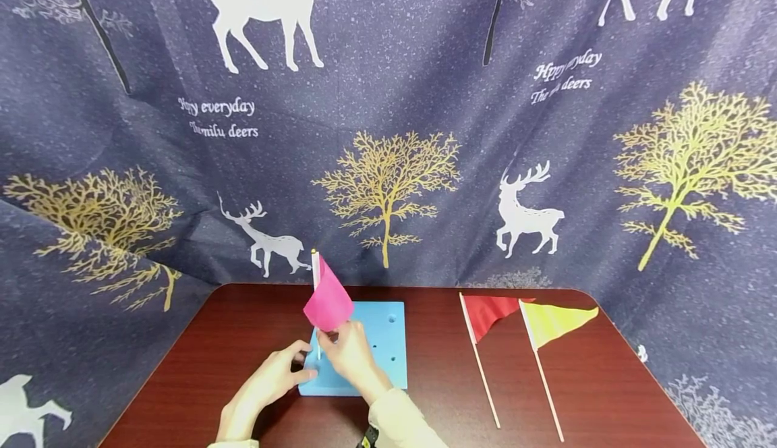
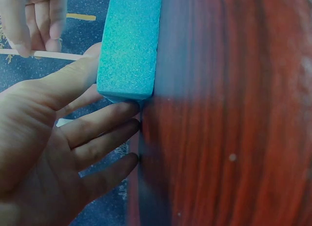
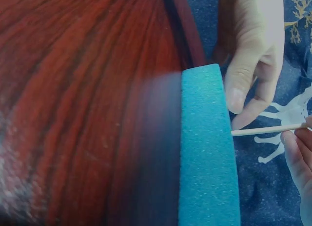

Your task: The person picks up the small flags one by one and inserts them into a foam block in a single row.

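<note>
A blue foam block (image 1: pixel 388 337) with several small holes in its top lies on the brown table. My right hand (image 1: pixel 352 353) pinches the thin white stick (image 3: pixel 265 131) of a pink flag (image 1: pixel 330 303). The flag stands roughly upright over the block's left part, and the stick's lower end meets the block's top. Whether that end sits in a hole is not clear. At the block's left edge, my left hand (image 1: pixel 273 375) rests with its thumb on the top and its fairly straight fingers (image 2: pixel 105 123) against the side.
To the right on the brown table (image 1: pixel 437 367) lie a red flag (image 1: pixel 485 313) and a yellow flag (image 1: pixel 555 322), side by side, their sticks pointing toward the near edge. A dark cloth (image 1: pixel 425 97) printed with deer and trees hangs behind the table.
</note>
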Demonstrator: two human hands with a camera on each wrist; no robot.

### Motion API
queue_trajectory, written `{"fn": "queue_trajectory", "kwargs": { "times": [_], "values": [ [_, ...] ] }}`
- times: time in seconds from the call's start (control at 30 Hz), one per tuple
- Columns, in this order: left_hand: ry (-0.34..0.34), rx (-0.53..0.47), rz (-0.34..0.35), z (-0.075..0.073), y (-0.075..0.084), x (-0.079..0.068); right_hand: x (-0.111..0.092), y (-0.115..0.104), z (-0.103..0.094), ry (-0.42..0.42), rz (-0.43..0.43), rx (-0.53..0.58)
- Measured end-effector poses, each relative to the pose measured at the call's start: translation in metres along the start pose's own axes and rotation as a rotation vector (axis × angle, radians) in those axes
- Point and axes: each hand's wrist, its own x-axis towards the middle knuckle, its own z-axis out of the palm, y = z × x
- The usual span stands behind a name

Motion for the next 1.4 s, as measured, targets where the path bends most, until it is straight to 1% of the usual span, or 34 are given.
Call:
{"fn": "queue_trajectory", "kwargs": {
  "times": [0.23,0.43,0.57,0.77,0.87,0.93,1.0,1.1,1.17,1.2,1.3,1.4],
  "values": [
    [0.019,0.032,0.012,0.001,0.0,0.0,-0.002,0.002,0.002,-0.018,0.02,0.015],
    [0.02,0.024,0.014,0.002,0.001,-0.004,-0.006,0.0,0.004,-0.045,0.082,0.067],
    [0.02,0.026,0.017,0.002,0.001,-0.005,-0.007,-0.001,0.004,-0.05,0.1,0.085],
    [0.032,0.023,0.03,0.0,0.0,-0.005,-0.006,-0.006,-0.002,-0.072,0.112,0.126],
    [0.025,0.028,0.039,-0.001,0.0,-0.003,-0.007,-0.008,-0.009,-0.091,0.135,0.155],
    [0.015,0.027,0.032,-0.002,0.0,-0.002,-0.007,-0.008,-0.015,-0.107,0.134,0.167],
    [0.011,0.025,0.024,-0.002,0.001,-0.002,-0.007,-0.005,-0.022,-0.118,0.11,0.176],
    [0.009,0.029,0.009,-0.001,0.002,-0.002,-0.008,-0.002,-0.036,-0.141,0.045,0.159],
    [0.017,0.036,0.007,-0.001,0.002,-0.002,-0.008,0.0,-0.046,-0.152,0.017,0.134],
    [0.02,0.039,0.006,-0.001,0.002,-0.002,-0.009,0.0,-0.051,-0.165,0.017,0.112],
    [0.023,0.041,0.014,-0.001,0.002,-0.003,-0.014,0.003,-0.067,-0.183,0.061,0.028],
    [0.022,0.04,0.013,-0.002,0.0,-0.004,-0.022,0.009,-0.081,-0.178,0.079,-0.054]
  ]
}}
